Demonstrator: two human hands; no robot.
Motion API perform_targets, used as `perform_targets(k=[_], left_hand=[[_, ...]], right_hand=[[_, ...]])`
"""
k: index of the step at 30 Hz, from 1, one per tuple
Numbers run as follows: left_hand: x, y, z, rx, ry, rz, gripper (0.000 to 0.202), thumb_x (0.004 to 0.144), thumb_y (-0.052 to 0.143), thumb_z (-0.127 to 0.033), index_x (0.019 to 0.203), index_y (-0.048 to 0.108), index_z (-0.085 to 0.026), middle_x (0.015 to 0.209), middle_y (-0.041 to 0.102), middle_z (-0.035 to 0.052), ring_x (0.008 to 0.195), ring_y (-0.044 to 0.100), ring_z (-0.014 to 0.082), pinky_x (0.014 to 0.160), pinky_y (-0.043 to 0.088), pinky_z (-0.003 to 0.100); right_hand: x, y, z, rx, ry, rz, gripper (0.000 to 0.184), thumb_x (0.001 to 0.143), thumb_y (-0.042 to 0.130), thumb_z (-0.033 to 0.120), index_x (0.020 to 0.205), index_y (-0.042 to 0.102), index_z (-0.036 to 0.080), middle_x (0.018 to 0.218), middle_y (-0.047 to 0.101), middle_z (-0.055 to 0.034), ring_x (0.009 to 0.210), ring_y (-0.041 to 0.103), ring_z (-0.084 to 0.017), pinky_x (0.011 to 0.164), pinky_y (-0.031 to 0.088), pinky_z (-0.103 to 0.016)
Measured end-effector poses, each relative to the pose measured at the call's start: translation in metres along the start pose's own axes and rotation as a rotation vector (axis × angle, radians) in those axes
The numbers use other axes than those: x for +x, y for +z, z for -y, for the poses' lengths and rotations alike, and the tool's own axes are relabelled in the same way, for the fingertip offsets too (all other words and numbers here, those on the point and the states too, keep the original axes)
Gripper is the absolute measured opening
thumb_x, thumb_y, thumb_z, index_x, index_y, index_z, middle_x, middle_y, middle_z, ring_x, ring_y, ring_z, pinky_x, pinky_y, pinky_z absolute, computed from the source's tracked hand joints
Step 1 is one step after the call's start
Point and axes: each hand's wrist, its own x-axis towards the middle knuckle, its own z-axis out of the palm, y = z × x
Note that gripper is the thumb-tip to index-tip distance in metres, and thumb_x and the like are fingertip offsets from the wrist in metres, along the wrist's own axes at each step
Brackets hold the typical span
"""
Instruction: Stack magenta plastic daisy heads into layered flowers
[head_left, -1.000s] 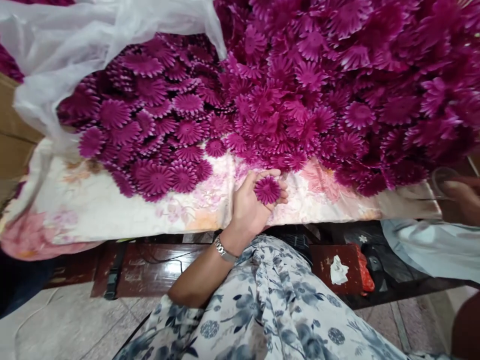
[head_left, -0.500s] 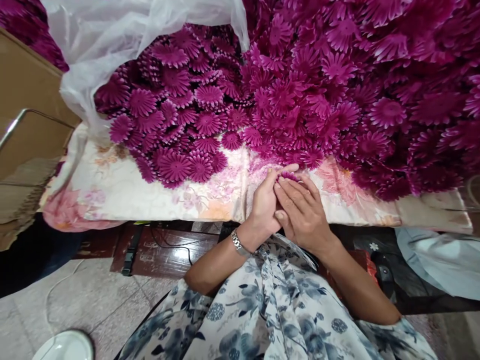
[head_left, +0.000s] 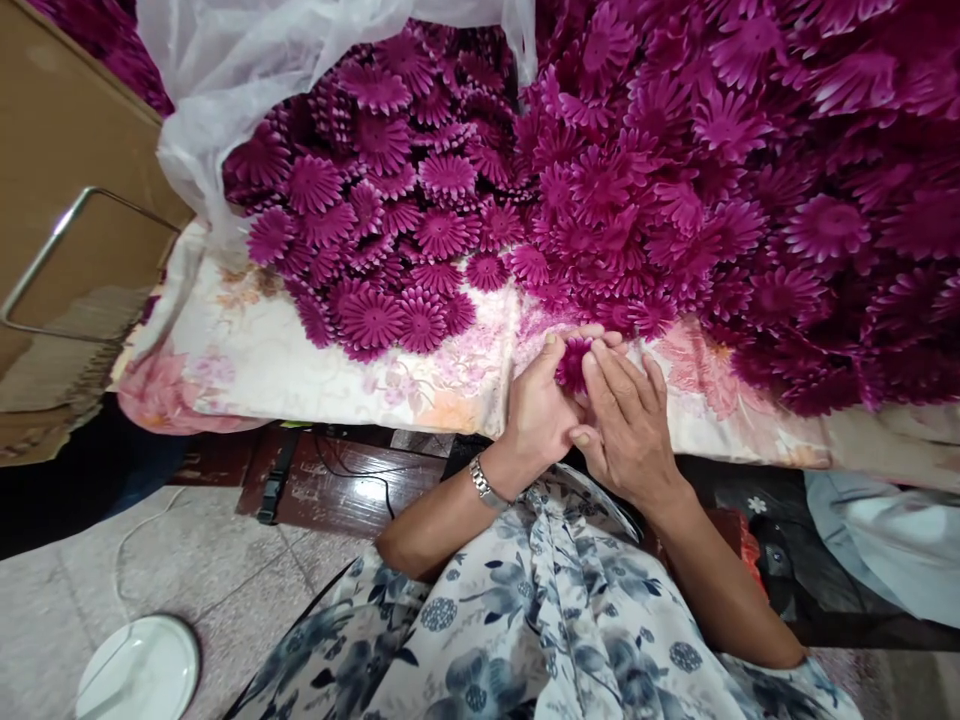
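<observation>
A small magenta fabric flower (head_left: 573,362) sits between both of my hands at the near edge of the table. My left hand (head_left: 541,412), with a metal watch on its wrist, curls around the flower from the left. My right hand (head_left: 627,425) lies against it from the right, fingers pressed on the petals. Just beyond them spreads a huge heap of the same magenta flowers (head_left: 675,170), covering most of the floral cloth (head_left: 300,375).
A clear plastic bag (head_left: 247,70) lies over the heap at the back left. A cardboard box (head_left: 52,170) with a metal handle stands at the left. A white plate (head_left: 139,668) rests on the tiled floor. Pale cloth (head_left: 885,535) lies at the right.
My right hand has come in from the right and joined the left hand on the flower. The view has shifted, so the box and the plate have come into sight.
</observation>
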Motion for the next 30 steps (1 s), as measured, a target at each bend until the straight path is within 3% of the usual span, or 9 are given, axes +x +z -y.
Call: perform_targets(k=[3,6,10,12,17,20,23,27,30], left_hand=[[-0.001,0.0,0.003,-0.014,-0.009,-0.004,0.033,0.093,0.039,-0.032,0.1,0.067,-0.016,0.107,0.071,0.0078,0.115,0.06,0.0201,0.104,0.043,0.038],[0.001,-0.002,0.003,-0.013,-0.018,0.006,0.034,0.094,0.037,-0.033,0.104,0.065,-0.017,0.104,0.071,0.0078,0.109,0.063,0.0194,0.101,0.045,0.038],[0.004,-0.006,-0.002,0.018,-0.067,0.021,0.034,0.092,0.039,-0.033,0.086,0.066,-0.015,0.085,0.07,0.0078,0.089,0.068,0.0183,0.088,0.052,0.035],[0.005,-0.006,-0.006,0.044,-0.077,-0.024,0.039,0.092,0.037,-0.034,0.071,0.062,-0.014,0.074,0.067,0.0069,0.075,0.068,0.0167,0.079,0.054,0.034],[0.006,0.001,-0.023,0.134,0.093,-0.101,0.049,0.093,0.038,-0.039,0.05,0.044,-0.016,0.049,0.048,-0.0004,0.047,0.053,0.0092,0.058,0.05,0.025],[0.007,0.006,-0.034,0.202,0.213,-0.104,0.052,0.091,0.042,-0.045,0.047,0.034,-0.018,0.04,0.032,-0.0041,0.035,0.038,0.0073,0.04,0.037,0.021],[0.008,0.006,-0.043,0.265,0.224,-0.114,0.054,0.089,0.042,-0.05,0.047,0.031,-0.019,0.038,0.023,-0.0061,0.03,0.024,0.0057,0.032,0.02,0.02],[0.008,0.001,-0.049,0.349,0.269,-0.109,0.048,0.091,0.041,-0.047,0.053,0.043,-0.018,0.036,0.022,-0.0075,0.028,0.02,0.0041,0.032,0.014,0.019],[0.007,-0.002,-0.045,0.425,0.288,-0.065,0.021,0.088,0.049,-0.034,0.084,0.062,-0.019,0.037,0.033,-0.0088,0.029,0.023,0.0038,0.033,0.017,0.017]], right_hand=[[0.002,0.007,0.007,0.022,0.062,-0.006,0.062,0.095,0.025,0.046,0.144,0.03,0.008,0.14,0.045,-0.0197,0.133,0.037,-0.028,0.11,0.031,-0.051],[0.002,0.013,0.016,0.06,0.07,-0.026,0.06,0.095,0.02,0.044,0.144,0.03,0.009,0.139,0.047,-0.0185,0.135,0.035,-0.027,0.113,0.023,-0.054],[-0.001,0.016,0.022,0.114,0.044,-0.003,0.059,0.095,0.02,0.043,0.143,0.031,0.01,0.136,0.051,-0.017,0.134,0.039,-0.026,0.116,0.009,-0.058],[-0.002,0.014,0.021,0.144,0.001,0.021,0.056,0.095,0.024,0.04,0.141,0.035,0.01,0.136,0.052,-0.0169,0.132,0.042,-0.025,0.117,0.007,-0.058],[0.002,0.0,0.011,0.247,-0.103,-0.035,0.04,0.091,0.044,0.028,0.128,0.05,0.016,0.121,0.064,-0.0121,0.119,0.055,-0.022,0.115,0.023,-0.057],[0.006,-0.007,0.005,0.311,-0.14,-0.076,0.037,0.087,0.051,0.022,0.123,0.055,0.014,0.111,0.068,-0.0126,0.113,0.059,-0.023,0.108,0.037,-0.052],[0.009,-0.011,-0.002,0.326,-0.139,-0.122,0.036,0.083,0.055,0.017,0.119,0.058,0.012,0.104,0.069,-0.0134,0.104,0.061,-0.023,0.098,0.048,-0.047],[0.013,-0.015,-0.013,0.291,-0.091,-0.163,0.035,0.084,0.054,0.015,0.119,0.059,0.014,0.098,0.069,-0.0112,0.094,0.064,-0.02,0.089,0.053,-0.04],[0.024,-0.017,-0.016,0.281,-0.034,-0.175,0.033,0.088,0.051,0.018,0.12,0.059,0.017,0.096,0.07,-0.01,0.093,0.066,-0.02,0.083,0.055,-0.036]])
